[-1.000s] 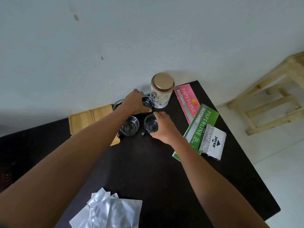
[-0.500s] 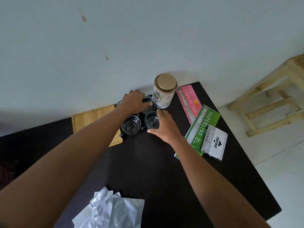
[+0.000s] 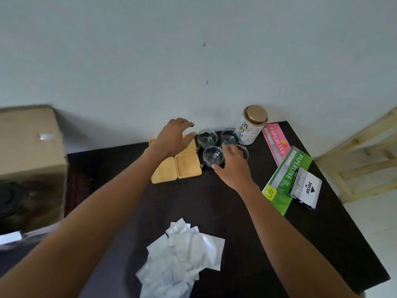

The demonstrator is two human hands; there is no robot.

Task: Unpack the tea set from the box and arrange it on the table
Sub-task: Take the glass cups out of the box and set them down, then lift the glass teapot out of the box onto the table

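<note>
Tea set sitting at table's [image 3: 236, 211] far edge: two wooden coasters [image 3: 189, 166], four glass cups [image 3: 207, 138]. Left hand [image 3: 171, 139] hovering over coasters, fingers spread, holding nothing. Right hand [image 3: 233, 166] resting against the front cups, fingers loosely curved.

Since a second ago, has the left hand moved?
Yes. The left hand has lifted off the glass cup beside the gold-lidded tin and now hovers left, over the wooden coasters.
</note>
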